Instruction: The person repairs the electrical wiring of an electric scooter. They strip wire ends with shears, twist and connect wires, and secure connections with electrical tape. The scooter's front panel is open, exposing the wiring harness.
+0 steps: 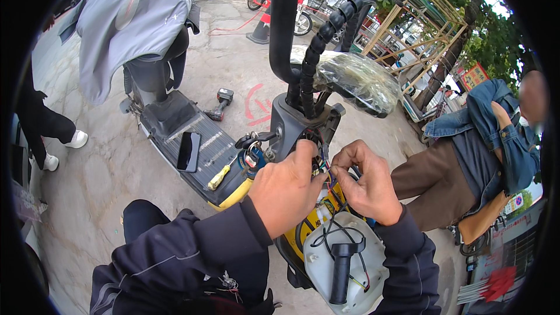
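My left hand [287, 189] is bent over the wiring [321, 157] at the electric scooter's steering column [286, 125]; what its curled fingers hold is hidden. Beside it, my right hand [366, 181] pinches thin coloured wires. Below both hands, a white plastic cover [319, 239] carries a loose black handlebar grip [339, 277] with cables, over yellow bodywork [297, 239]. On the footboard [175, 128] lie a black phone [189, 151] and a yellow-handled screwdriver [219, 177]. A bunch of keys [252, 150] is by the column.
A cordless drill [221, 105] lies on the pavement [116, 169]. A grey cover [134, 29] drapes the seat. A plastic-wrapped part [356, 81] hangs from the handlebar. A seated person [455, 169] is at the right, another's legs [46, 128] at the left. A traffic cone [260, 32] stands behind.
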The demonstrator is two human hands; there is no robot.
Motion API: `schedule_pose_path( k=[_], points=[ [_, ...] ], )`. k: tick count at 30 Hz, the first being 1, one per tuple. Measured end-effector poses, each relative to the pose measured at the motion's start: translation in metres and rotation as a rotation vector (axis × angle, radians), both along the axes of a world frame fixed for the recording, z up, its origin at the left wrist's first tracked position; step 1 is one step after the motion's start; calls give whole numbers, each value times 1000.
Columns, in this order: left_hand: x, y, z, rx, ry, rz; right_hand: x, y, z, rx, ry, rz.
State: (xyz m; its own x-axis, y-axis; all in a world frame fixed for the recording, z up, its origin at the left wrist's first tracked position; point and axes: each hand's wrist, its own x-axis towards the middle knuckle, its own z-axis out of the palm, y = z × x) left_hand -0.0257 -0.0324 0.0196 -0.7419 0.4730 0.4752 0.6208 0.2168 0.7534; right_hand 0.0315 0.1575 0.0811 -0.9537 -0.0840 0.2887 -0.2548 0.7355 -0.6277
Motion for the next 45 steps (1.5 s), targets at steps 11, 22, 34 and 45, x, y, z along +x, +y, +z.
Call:
schedule_pose_path(
  k=[11,22,34,45],
  points=[
    [-7,8,4,266,-188,-100,1,-3,1,74,24,19],
    [1,18,-3,346,-179,-1,-6,4,-1,-104,-72,45],
    [7,22,-8,414,-182,42,-20,13,7,-612,-472,-41],
    [11,22,-7,518,-395,-42,-21,11,5,-828,-524,-82]
  ],
)
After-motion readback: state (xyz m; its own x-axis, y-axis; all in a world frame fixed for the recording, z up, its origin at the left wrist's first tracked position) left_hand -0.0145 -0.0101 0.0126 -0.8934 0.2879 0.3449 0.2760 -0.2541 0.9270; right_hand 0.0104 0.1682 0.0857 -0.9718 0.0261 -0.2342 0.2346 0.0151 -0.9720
